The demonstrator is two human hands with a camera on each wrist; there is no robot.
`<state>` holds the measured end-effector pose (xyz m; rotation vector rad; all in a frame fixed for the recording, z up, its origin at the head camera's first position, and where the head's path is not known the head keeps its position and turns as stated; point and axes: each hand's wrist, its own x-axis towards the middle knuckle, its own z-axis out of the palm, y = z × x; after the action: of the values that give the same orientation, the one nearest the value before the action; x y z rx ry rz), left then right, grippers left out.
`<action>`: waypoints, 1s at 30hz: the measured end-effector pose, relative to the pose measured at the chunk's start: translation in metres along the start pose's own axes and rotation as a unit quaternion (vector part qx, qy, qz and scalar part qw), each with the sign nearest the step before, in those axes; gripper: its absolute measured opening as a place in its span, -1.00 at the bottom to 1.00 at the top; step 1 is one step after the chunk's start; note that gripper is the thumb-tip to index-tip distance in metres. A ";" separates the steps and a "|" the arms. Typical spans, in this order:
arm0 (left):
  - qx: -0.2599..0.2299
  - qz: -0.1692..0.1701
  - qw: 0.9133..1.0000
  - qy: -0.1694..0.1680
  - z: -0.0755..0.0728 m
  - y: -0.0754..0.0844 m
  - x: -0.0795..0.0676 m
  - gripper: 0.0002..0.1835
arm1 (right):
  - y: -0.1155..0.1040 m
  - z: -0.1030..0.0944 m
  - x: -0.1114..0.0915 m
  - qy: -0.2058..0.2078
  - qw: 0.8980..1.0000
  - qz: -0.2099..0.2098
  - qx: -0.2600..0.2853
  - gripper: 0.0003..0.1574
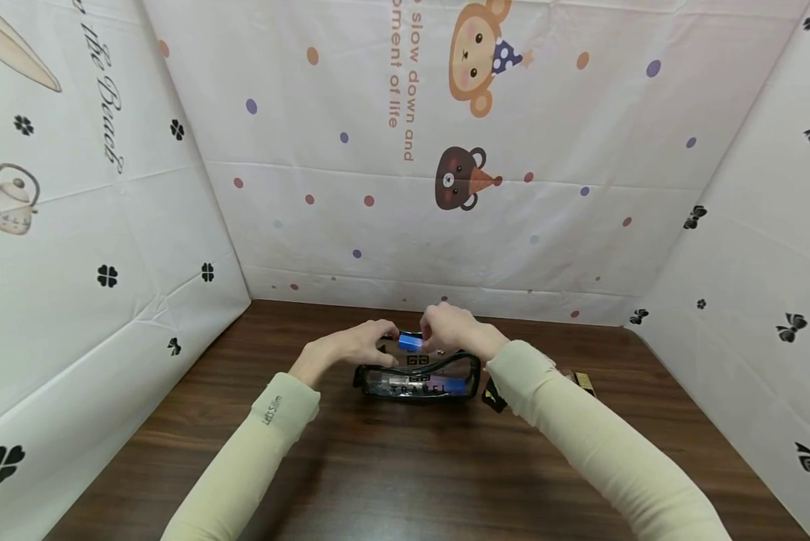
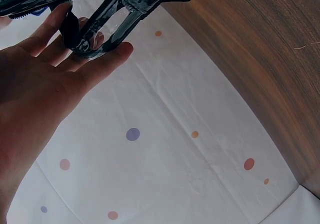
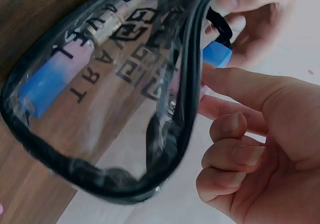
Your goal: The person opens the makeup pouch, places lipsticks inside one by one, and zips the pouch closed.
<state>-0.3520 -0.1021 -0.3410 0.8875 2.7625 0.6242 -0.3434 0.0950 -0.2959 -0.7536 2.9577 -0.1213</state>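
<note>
A clear zip pouch (image 1: 415,385) with black trim and the printed word TRAVEL stands upright on the table. My left hand (image 1: 361,343) holds its left end by the black edge; in the left wrist view the fingers (image 2: 102,66) spread around that trim. My right hand (image 1: 448,328) pinches a slim tube (image 1: 410,343) with a blue end at the pouch's zip opening. In the right wrist view, the tube's blue end (image 3: 216,54) pokes out beside the zip edge. Another slim tube (image 3: 55,76), blue fading to pink with a gold band, lies inside the pouch.
To the right of the pouch, a black item with yellow marks (image 1: 494,396) lies on the brown wooden table (image 1: 391,473). A yellow-and-black item (image 1: 584,383) is partly hidden behind the right sleeve. White printed sheets (image 1: 351,225) wall the table in at the back and sides.
</note>
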 end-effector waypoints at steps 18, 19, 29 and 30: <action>-0.006 0.023 1.000 -0.010 -0.001 -0.001 -0.001 -0.50 | -0.012 0.028 0.015 0.000 1.000 -0.015 -0.003 -0.81; -0.007 0.024 1.000 -0.010 -0.001 -0.001 -0.001 -0.50 | -0.012 0.028 0.016 0.000 1.000 -0.016 -0.004 -0.81; -0.011 0.025 1.000 -0.015 -0.001 -0.001 0.000 -0.46 | -0.018 0.034 0.019 -0.004 1.000 -0.031 -0.001 -0.85; -0.012 0.027 0.999 -0.015 -0.001 -0.001 0.000 -0.47 | -0.019 0.034 0.019 -0.004 0.999 -0.032 -0.001 -0.86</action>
<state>-0.3528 -0.1034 -0.3409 0.9610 2.7061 0.6468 -0.3474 0.0675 -0.3291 -0.8468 2.9272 -0.1184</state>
